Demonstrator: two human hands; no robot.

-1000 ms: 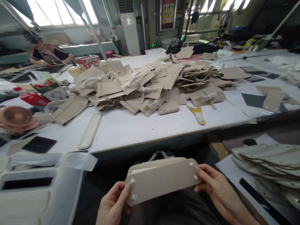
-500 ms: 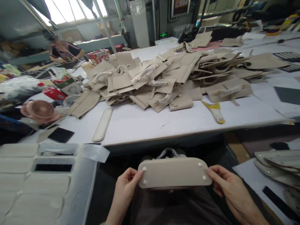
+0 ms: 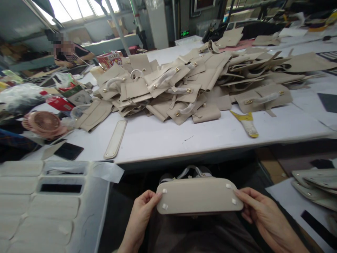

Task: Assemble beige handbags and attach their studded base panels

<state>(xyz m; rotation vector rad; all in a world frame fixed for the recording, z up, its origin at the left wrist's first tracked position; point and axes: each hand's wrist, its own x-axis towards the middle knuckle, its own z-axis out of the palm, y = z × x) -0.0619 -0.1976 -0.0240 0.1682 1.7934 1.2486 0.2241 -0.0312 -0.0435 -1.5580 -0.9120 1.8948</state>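
Beige, leather-like panel (image 3: 198, 196), rounded at its ends and bearing four white tabs near the corners, held level at lower centre of the frame, above the person's dark-clothed lap. The left hand (image 3: 143, 207) pinches one end between thumb and fingers; the right hand (image 3: 256, 203) grips the other likewise. A clear-wrapped handle (image 3: 191, 172) rises behind the upper edge; how the two are joined is hidden. The panel spans the hands without visible sag, so it is probably light and fairly stiff, with a smooth face that could slip or mark. The rounded ends, outside the tabs, appear the best places to take hold.

Outward: the front edge of the white table (image 3: 163, 140) crosses the frame just above the handle, limiting forward travel at that height. A slotted pale surface (image 3: 97, 203) at lower left and stacked panels (image 3: 316, 179) at right bound sideways movement; a dark gap separates each from the hands. Farther up, a bare band of tabletop lies before the heap of beige bag pieces (image 3: 168, 88), with a yellow-ended tool (image 3: 247, 124) to its right.
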